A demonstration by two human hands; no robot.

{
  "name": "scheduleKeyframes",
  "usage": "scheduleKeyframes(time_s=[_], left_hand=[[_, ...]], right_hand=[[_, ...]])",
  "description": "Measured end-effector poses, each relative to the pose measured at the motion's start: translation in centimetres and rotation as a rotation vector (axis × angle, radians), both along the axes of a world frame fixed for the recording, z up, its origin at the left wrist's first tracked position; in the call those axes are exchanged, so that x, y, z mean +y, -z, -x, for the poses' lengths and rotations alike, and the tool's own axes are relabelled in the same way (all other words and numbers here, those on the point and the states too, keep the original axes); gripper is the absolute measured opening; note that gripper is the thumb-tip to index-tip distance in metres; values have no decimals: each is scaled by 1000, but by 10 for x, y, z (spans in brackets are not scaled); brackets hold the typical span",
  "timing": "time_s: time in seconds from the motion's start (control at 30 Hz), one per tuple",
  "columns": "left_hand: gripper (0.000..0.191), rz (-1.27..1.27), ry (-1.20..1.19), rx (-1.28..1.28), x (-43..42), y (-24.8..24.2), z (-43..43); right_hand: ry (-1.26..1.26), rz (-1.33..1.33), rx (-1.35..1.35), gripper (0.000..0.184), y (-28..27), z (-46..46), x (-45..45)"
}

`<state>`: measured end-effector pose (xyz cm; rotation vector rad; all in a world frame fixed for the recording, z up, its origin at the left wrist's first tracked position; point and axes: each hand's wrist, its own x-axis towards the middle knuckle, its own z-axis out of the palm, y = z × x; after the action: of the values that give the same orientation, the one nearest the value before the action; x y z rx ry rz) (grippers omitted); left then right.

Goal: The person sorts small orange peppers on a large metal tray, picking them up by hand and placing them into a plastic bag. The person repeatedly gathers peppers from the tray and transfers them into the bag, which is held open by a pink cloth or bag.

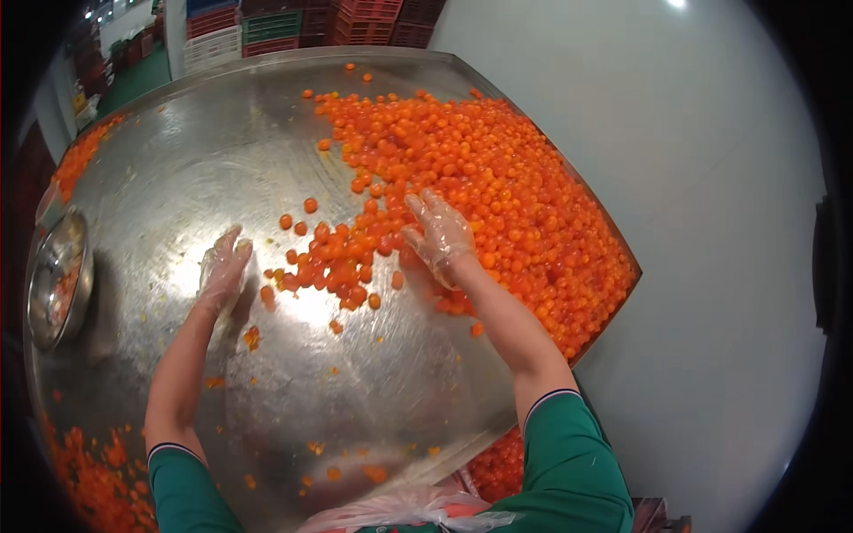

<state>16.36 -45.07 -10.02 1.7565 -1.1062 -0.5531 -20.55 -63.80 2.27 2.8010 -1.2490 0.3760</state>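
A big heap of shiny orange balls (526,220), which look like salted egg yolks, covers the right side of a stainless-steel table (200,166). My right hand (440,233), in a clear plastic glove, is at the heap's left edge with its fingers spread and nothing gripped. Between my hands lies a loose group of the same balls (333,256), a few scattered singly. My left hand (226,266), also gloved, is left of that group with its thumb and fingers apart. It holds nothing.
A steel bowl (63,280) with orange bits stands at the left edge. Broken orange pieces (100,473) lie at lower left, more (83,156) at upper left. Another mass of orange balls (500,463) sits below the front edge. Stacked plastic crates (270,30) stand behind; a pale wall (666,200) flanks the right.
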Motion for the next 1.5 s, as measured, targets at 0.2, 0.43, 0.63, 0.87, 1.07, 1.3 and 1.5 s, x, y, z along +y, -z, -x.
scheduleKeyframes(time_s=[0.2,0.43,0.63,0.87,1.07,1.3,1.5], left_hand=[[75,-120,52,-365,-108,-8,29],[40,-50,277,-641,-136,-21,117],[37,-11,430,-492,-17,-55,184],[37,-115,507,-484,102,-11,190],[17,-200,306,-117,155,-44,175],[14,-20,-144,466,238,-111,180],[13,125,-394,720,375,-115,183]], right_hand=[[141,-125,257,59,2,-17,-76],[56,-251,236,47,16,-46,-54],[-139,-199,207,53,47,-4,56],[-353,-254,359,68,47,35,199],[-157,-326,-580,49,43,118,205],[-18,-650,-905,38,35,135,218],[-333,-502,-35,35,34,87,250]])
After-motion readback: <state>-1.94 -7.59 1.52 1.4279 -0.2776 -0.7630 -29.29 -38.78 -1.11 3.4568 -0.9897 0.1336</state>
